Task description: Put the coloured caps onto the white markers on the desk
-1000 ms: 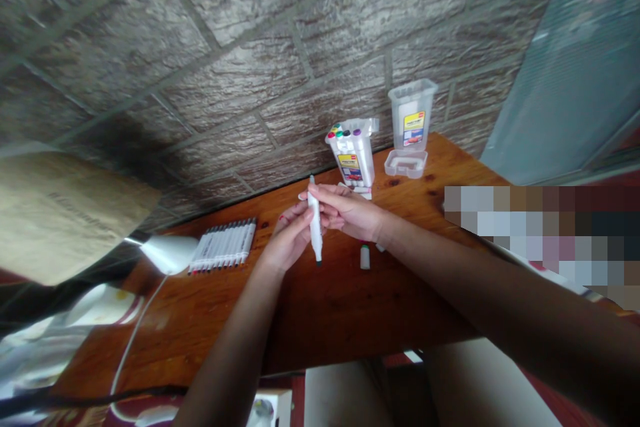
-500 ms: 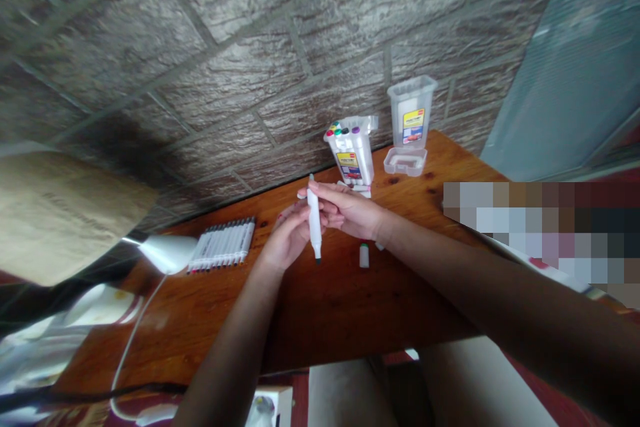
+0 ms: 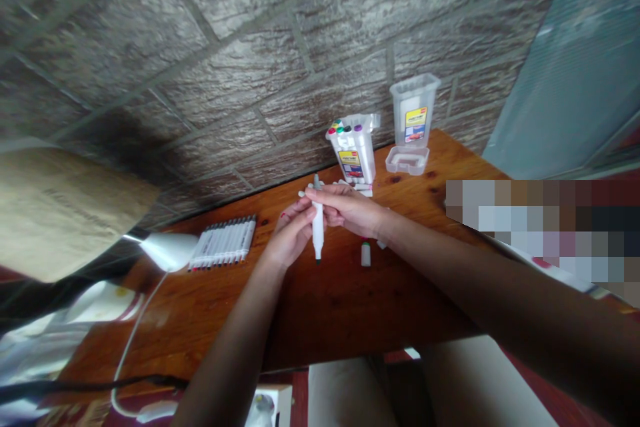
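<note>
A white marker [image 3: 319,230] with a dark lower tip and a grey upper end is held upright above the table. My left hand [image 3: 293,237] is closed around it, the thumb lying along its side. The fingers of my right hand [image 3: 353,210] close on its upper part from the other side. A small pale end [image 3: 301,193] shows by the fingertips; I cannot tell what it belongs to. Below my right hand a loose white cap with a green top [image 3: 366,255] stands on the table. More loose pieces lie partly hidden behind my right hand.
A row of white markers [image 3: 223,244] lies at left beside a white lamp [image 3: 170,251] and its cord. Toward the wall stand a clear box of colored markers [image 3: 354,159] and another clear box [image 3: 416,110] with its lid [image 3: 407,161] in front. A paper bag [image 3: 70,207] hangs over the left side.
The marker has shifted slightly right and more of its grey upper end shows. My right fingers have moved a little on its upper part. The view has shifted slightly.
</note>
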A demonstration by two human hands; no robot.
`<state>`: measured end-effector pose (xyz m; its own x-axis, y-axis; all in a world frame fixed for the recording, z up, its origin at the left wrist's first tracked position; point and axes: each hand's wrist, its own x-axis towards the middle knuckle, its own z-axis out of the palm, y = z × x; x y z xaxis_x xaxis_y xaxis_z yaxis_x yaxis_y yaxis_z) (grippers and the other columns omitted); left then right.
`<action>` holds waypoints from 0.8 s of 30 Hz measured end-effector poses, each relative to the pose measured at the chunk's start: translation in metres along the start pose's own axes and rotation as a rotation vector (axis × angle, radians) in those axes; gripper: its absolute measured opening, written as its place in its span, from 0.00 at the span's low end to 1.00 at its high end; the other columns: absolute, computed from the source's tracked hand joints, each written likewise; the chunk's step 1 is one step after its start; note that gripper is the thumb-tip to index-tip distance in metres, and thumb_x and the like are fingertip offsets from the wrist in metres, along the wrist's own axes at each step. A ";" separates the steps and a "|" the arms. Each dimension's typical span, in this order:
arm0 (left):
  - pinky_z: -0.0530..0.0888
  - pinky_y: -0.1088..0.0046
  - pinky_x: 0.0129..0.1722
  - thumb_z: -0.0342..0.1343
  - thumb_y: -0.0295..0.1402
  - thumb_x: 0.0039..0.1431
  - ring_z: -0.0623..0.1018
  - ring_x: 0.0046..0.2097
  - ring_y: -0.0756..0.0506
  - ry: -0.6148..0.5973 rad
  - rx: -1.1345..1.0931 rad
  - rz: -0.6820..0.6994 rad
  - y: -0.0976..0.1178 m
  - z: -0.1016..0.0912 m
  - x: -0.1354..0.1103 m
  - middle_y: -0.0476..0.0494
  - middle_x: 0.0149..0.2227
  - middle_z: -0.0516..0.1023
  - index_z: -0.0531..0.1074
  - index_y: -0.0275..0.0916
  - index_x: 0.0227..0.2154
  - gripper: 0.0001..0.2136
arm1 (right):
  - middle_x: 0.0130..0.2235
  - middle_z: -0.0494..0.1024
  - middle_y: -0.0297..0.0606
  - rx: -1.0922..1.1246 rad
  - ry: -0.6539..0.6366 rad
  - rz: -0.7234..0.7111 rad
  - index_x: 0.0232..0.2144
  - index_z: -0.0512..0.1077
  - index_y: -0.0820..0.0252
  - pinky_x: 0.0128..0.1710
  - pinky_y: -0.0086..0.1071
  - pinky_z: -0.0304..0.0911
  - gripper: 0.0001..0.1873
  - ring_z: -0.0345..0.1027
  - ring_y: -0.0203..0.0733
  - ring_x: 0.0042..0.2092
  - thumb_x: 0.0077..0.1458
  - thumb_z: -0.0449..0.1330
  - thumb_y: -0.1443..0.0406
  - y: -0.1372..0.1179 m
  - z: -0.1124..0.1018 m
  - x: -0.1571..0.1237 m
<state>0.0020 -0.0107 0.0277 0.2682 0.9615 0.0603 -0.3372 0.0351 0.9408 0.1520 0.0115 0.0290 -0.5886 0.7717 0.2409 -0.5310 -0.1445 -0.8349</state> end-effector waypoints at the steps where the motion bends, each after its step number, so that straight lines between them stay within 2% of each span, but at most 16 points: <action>1: 0.78 0.66 0.40 0.74 0.38 0.42 0.81 0.34 0.44 0.002 -0.004 -0.007 0.000 0.000 0.000 0.44 0.29 0.81 0.78 0.34 0.32 0.17 | 0.16 0.64 0.25 0.004 0.000 -0.001 0.21 0.72 0.62 0.19 0.24 0.49 0.22 0.51 0.26 0.18 0.50 0.68 0.49 0.000 0.000 0.000; 6: 0.78 0.65 0.40 0.74 0.39 0.42 0.82 0.36 0.42 0.001 -0.010 -0.018 0.001 0.000 0.000 0.42 0.30 0.82 0.78 0.33 0.34 0.18 | 0.14 0.60 0.23 0.027 0.005 0.014 0.17 0.68 0.61 0.19 0.24 0.50 0.24 0.50 0.26 0.17 0.50 0.69 0.51 -0.002 0.002 -0.001; 11: 0.78 0.64 0.42 0.73 0.42 0.44 0.82 0.39 0.40 -0.060 0.034 0.001 0.002 0.002 0.000 0.41 0.30 0.82 0.78 0.33 0.31 0.18 | 0.13 0.59 0.22 0.018 0.024 0.023 0.16 0.66 0.61 0.18 0.23 0.50 0.24 0.48 0.26 0.17 0.49 0.69 0.51 -0.001 0.001 0.000; 19: 0.79 0.65 0.42 0.70 0.43 0.48 0.82 0.41 0.39 -0.090 0.066 -0.006 0.003 0.005 0.001 0.41 0.32 0.82 0.76 0.35 0.29 0.16 | 0.15 0.61 0.22 0.039 0.042 0.026 0.25 0.74 0.62 0.17 0.23 0.48 0.19 0.51 0.27 0.17 0.49 0.68 0.51 0.001 -0.002 0.003; 24: 0.78 0.65 0.41 0.72 0.42 0.45 0.82 0.39 0.41 -0.064 0.050 -0.031 0.002 0.002 0.000 0.43 0.31 0.81 0.76 0.35 0.32 0.17 | 0.15 0.58 0.22 0.037 0.024 0.003 0.18 0.66 0.61 0.17 0.23 0.50 0.24 0.49 0.26 0.17 0.51 0.68 0.51 0.001 0.000 0.001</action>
<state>0.0036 -0.0108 0.0300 0.3359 0.9405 0.0506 -0.2829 0.0495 0.9579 0.1510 0.0126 0.0284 -0.5756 0.7858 0.2264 -0.5518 -0.1689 -0.8167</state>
